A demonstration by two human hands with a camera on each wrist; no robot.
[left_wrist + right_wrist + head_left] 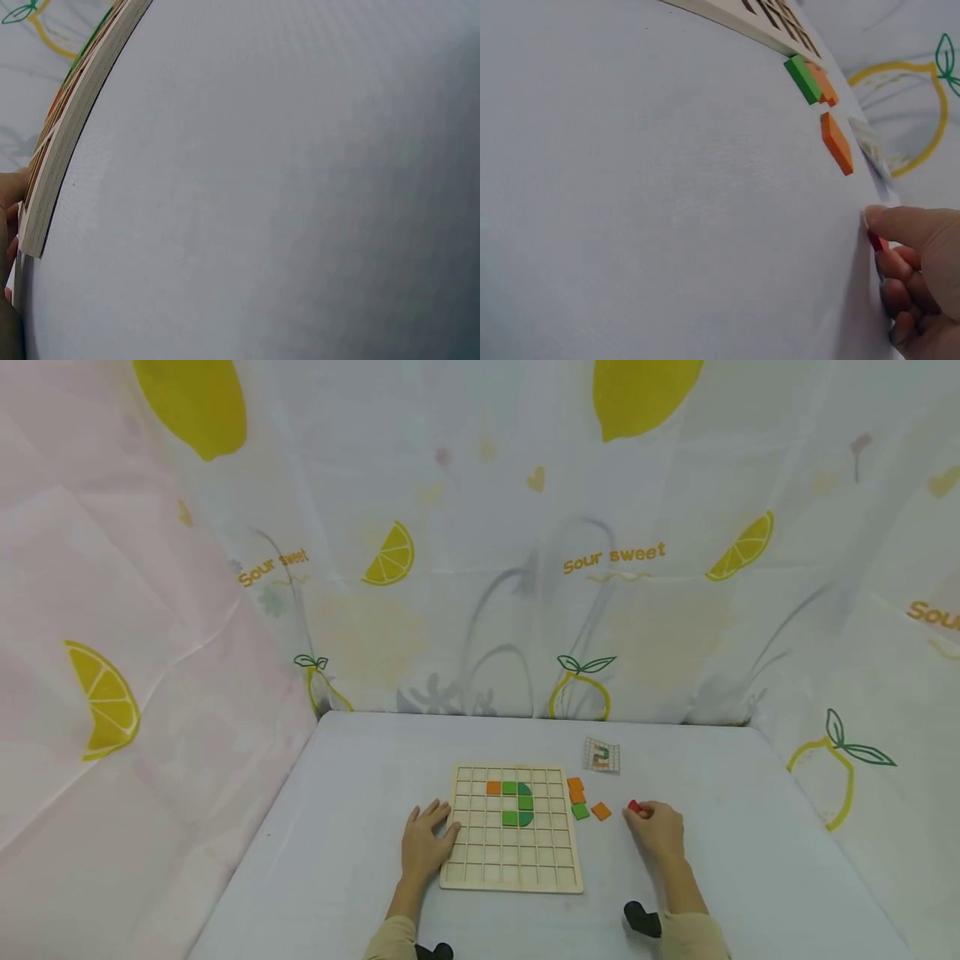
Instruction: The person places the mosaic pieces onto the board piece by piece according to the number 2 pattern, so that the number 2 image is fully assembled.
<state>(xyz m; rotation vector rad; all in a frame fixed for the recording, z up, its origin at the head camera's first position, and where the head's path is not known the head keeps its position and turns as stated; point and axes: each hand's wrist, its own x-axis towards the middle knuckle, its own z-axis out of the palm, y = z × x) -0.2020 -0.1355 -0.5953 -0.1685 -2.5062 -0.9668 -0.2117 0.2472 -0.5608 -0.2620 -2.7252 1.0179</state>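
Note:
My right hand (662,831) pinches a small red tile (877,241) between thumb and forefinger, low over the table to the right of the loose tiles. The tile's shape is mostly covered by the fingers. My left hand (426,843) rests at the left edge of a square wooden grid board (510,878), fingers spread and the thumb touching its rim. Set in the board's upper cells are an orange tile (493,788), several green tiles (510,818) and darker green rounded ones (526,818).
Beside the board's right edge lie two orange tiles (577,796), a green tile (580,811) and another orange tile (602,811) a little apart. Behind them lies a small pattern card (602,755). A printed lemon curtain (480,610) surrounds the white table (360,760).

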